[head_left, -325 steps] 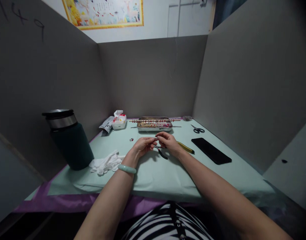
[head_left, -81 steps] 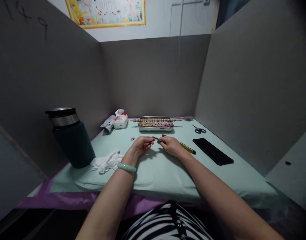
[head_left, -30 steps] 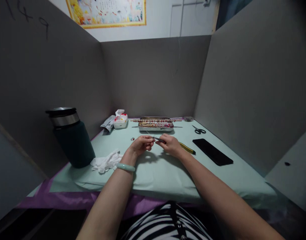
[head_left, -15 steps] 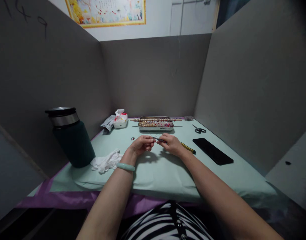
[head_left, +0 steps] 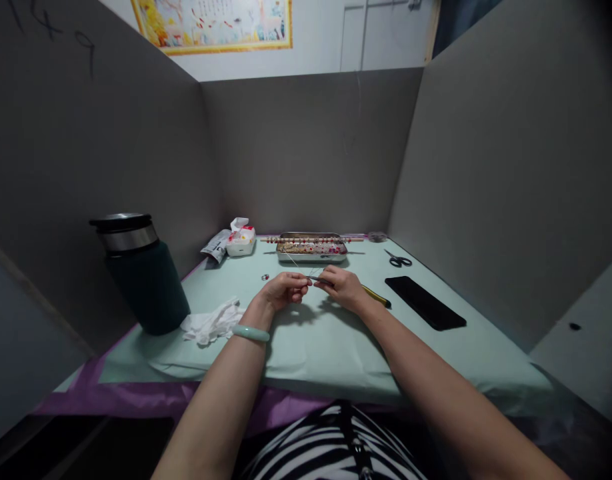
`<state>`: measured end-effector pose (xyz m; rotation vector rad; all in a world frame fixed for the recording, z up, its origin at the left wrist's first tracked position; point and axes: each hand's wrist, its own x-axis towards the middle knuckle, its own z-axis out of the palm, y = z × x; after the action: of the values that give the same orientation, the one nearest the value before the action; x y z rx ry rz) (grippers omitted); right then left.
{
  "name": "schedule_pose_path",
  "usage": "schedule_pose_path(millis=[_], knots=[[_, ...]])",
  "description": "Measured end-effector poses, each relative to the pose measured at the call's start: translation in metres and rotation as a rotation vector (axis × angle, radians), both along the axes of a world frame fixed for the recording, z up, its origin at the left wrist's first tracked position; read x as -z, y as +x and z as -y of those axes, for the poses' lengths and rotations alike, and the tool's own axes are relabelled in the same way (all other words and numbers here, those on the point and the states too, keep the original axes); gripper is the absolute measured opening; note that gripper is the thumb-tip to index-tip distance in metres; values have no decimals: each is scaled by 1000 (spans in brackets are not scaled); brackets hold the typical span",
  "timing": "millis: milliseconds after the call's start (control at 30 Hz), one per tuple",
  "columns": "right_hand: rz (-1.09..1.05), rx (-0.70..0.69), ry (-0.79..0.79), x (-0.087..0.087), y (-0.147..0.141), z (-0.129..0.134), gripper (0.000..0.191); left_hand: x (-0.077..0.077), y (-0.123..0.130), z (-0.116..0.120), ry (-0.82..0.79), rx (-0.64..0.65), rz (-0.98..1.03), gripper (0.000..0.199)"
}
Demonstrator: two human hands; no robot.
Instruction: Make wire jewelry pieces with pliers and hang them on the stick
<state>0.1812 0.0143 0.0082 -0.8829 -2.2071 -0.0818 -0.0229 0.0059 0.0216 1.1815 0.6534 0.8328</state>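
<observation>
My left hand (head_left: 287,289), with a pale green bangle on its wrist, pinches something tiny from which thin wire (head_left: 291,259) sticks up. The fingertips hide the rest of that piece. My right hand (head_left: 342,287) is closed around a slim dark tool like tweezers (head_left: 318,279), its tip touching the work at the left fingertips. Both hands hover close together above the pale green cloth (head_left: 326,353). Past my right wrist shows a yellow-green tool handle (head_left: 377,297). A small ring-like beaded piece (head_left: 265,277) lies left of the hands.
Behind the hands stands a metal tray (head_left: 312,257) of beads, with a beaded stick (head_left: 356,239) across it. Scissors (head_left: 399,260) and a black phone (head_left: 426,303) lie right. A dark green bottle (head_left: 145,287), crumpled tissue (head_left: 213,323) and tissue pack (head_left: 241,243) are left.
The thin wire above my left fingertips shows longer and brighter now. My hands have shifted only slightly, staying together with the tool tip at the left fingers.
</observation>
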Motion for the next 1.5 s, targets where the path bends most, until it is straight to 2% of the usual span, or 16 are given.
schedule_pose_path(millis=[167, 267, 533, 667, 767, 900, 967, 1133, 1233, 1500], knots=[[20, 16, -19, 1, -2, 0, 25, 1, 0, 0, 0, 5, 43, 20], [16, 28, -55, 1, -6, 1, 26, 0, 1, 0, 31, -38, 53, 20], [26, 115, -199, 2, -11, 1, 33, -5, 8, 2, 128, -344, -15, 24], [130, 165, -168, 5, -12, 2, 32, -5, 9, 1, 172, -476, -54, 24], [203, 164, -116, 11, -15, 4, 26, -4, 9, 0, 179, -522, -52, 24], [243, 91, -130, 14, -18, 8, 24, -4, 10, 0, 196, -525, -109, 24], [177, 60, -140, 11, -19, 9, 28, -4, 11, 1, 213, -513, -130, 25], [-300, 9, -178, 1, -24, 6, 26, -3, 17, 3, 260, -482, -197, 19], [-471, -22, -221, 1, -27, 3, 24, -1, 22, 2, 275, -424, -248, 16], [-540, -19, -351, 5, -28, 0, 20, 0, 26, 4, 284, -332, -288, 17]])
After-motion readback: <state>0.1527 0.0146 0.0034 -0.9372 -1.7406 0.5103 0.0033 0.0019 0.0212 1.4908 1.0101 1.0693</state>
